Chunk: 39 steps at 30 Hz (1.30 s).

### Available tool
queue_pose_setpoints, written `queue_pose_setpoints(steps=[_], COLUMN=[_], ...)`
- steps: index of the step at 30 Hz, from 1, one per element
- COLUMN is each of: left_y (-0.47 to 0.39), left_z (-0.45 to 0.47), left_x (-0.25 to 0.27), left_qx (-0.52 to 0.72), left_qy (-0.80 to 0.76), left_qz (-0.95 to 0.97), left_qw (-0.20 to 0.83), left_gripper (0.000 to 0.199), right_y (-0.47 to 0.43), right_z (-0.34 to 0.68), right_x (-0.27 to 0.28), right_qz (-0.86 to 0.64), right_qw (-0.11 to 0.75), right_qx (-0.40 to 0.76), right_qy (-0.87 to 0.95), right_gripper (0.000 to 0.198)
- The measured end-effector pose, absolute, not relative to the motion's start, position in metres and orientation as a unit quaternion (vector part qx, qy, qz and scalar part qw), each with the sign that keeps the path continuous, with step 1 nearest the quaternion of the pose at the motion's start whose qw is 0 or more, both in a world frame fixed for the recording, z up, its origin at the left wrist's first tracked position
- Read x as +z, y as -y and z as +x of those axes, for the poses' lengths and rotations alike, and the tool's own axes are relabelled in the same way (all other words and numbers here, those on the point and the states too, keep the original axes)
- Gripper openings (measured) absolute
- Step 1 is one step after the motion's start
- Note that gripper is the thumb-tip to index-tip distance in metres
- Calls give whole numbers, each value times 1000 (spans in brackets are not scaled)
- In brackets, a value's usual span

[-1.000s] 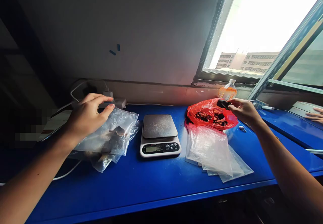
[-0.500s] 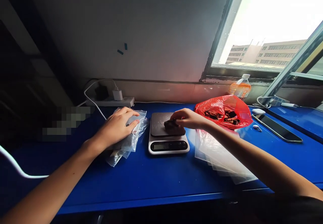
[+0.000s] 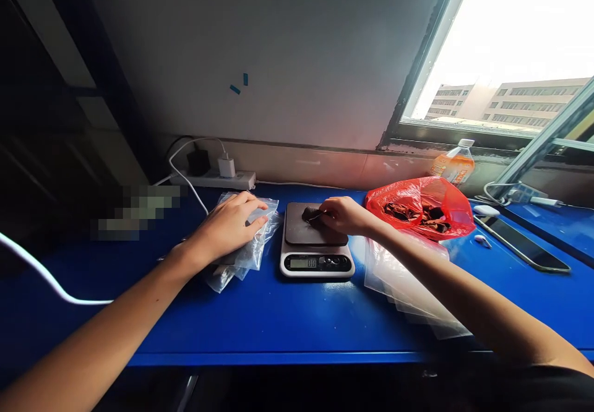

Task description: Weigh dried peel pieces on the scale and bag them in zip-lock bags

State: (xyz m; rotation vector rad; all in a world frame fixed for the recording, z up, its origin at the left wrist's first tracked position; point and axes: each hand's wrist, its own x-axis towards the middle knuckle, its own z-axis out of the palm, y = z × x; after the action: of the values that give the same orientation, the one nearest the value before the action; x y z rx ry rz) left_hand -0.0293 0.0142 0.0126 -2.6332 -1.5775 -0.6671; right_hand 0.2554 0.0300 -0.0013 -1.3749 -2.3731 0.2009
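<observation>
A small kitchen scale (image 3: 317, 257) with a dark flat plate and a white body stands on the blue table; its display shows what looks like 0.0. Over the plate, my right hand (image 3: 344, 215) pinches a small dark, crumpled piece (image 3: 312, 214) whose kind I cannot make out. Whether that piece touches the plate is unclear. My left hand (image 3: 234, 221) lies palm down on a pile of clear plastic bags (image 3: 254, 248) left of the scale, fingers stretched out and thumb apart.
Right of the scale, flat clear bags (image 3: 403, 282) lie partly under a red plastic bag (image 3: 452, 214) of dark brown pieces. Beyond are a phone (image 3: 524, 242), an earbud (image 3: 483, 240) and an orange drink bottle (image 3: 453, 163). A power strip (image 3: 216, 180) and white cable (image 3: 55, 285) are at left.
The view has shifted, so things sit further right. My right hand still holds the dark piece, which now looks more bunched up. The scale's digits have become readable. My left hand stays on the bags.
</observation>
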Motion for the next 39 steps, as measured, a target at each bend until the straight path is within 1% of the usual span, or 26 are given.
queue_pose_setpoints(steps=[2,4,6,7,9,11,13,16,19,22,25,27,29,31,34,37,39], left_y=[-13,-14,-16,-18,-19,-17,-12,-7,-4,-5,-6,-9,-12,-16,-19,-20,-19], left_z=[-13,10,33,42,53,55,52,48,50,52,52,50,48,46,44,43,42], left_x=[16,19,21,22,22,21,19,16,15,15,14,12,10,8,8,10,13], left_qx=[-203,-194,-209,-225,-242,-260,-289,-332,-360,-381,-385,-382,-385,-392,-387,-385,-380], left_qy=[495,447,387,373,361,366,377,382,375,371,378,388,391,374,338,320,315], left_qz=[-843,-871,-898,-900,-893,-879,-863,-847,-838,-832,-826,-822,-813,-804,-799,-794,-791], left_qw=[51,60,1,-39,-114,-163,-174,-165,-164,-161,-162,-168,-195,-245,-312,-345,-363], left_gripper=[33,37,46,46,37,30,30,31,26,25,27,28,28,29,31,35,38], right_y=[-28,-25,-20,-17,-9,-2,3,6,6,5,5,6,7,7,7,6,6], right_z=[254,253,252,252,252,250,247,243,241,241,242,243,245,249,254,258,259], right_x=[-3,-2,2,4,8,10,10,8,6,3,2,3,4,7,8,8,7], right_qz=[-501,-496,-476,-466,-446,-431,-421,-412,-411,-417,-423,-411,-392,-378,-362,-346,-345], right_qw=[213,240,273,292,323,344,356,381,422,452,467,470,456,436,427,431,430], right_qx=[85,115,145,151,149,132,111,78,99,133,181,241,307,353,389,423,426], right_qy=[835,827,823,822,821,824,827,824,802,777,755,743,738,736,731,718,718], right_gripper=[12,11,11,11,12,16,21,26,27,28,29,31,35,37,38,41,41])
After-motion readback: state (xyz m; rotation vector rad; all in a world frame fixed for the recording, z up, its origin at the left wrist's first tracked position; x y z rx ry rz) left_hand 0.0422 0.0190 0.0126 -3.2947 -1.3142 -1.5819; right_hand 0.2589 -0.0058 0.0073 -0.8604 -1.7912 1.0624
